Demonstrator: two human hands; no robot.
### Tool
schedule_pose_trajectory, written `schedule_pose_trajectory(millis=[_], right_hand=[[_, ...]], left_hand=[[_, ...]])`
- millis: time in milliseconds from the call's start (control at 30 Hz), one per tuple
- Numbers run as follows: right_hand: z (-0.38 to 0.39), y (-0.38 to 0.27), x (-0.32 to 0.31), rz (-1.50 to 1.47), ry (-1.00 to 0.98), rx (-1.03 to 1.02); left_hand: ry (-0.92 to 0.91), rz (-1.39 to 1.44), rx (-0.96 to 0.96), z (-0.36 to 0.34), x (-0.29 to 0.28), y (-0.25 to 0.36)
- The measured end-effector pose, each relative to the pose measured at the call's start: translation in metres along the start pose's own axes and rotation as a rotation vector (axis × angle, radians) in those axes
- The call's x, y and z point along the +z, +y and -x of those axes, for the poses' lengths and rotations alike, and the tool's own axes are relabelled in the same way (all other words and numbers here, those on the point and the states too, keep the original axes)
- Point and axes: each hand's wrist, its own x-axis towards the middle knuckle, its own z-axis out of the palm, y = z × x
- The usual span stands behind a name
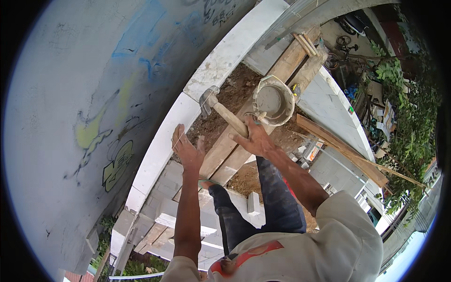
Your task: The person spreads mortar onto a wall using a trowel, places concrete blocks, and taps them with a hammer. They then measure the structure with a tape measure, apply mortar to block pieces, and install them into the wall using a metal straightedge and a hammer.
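Note:
My right hand (257,137) is closed round the wooden handle of a hammer (231,117). Its grey, mortar-smeared head points away to the left, over the top edge of the white block wall (191,107). My left hand (188,149) is open beside that wall, fingers stretched and thumb apart, holding nothing. Just beyond my right hand, a mortar-crusted bucket (287,112) with grey mix inside stands on the wooden planks (220,152). Whether my left fingertips touch the wall I cannot tell.
A tall grey painted wall (94,94) rises on the left. Dark soil (239,84) lies between the block wall and the planks. A yellow-and-black tape measure (296,90) sits past the bucket. Boards (340,148) lean at the right; a loose white block (253,204) lies near my legs.

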Motion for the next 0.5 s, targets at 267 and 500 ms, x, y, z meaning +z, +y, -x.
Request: schedule_pose_trajectory(millis=[267,500], right_hand=[[-0.067,0.020,-0.072,0.107,0.172,-0.066],[-0.078,-0.002,-0.081,0.172,0.182,-0.148]], left_hand=[[-0.199,-0.155,0.020,-0.158,0.036,0.015],[-0.232,-0.280,0.063,-0.156,0.041,0.014]])
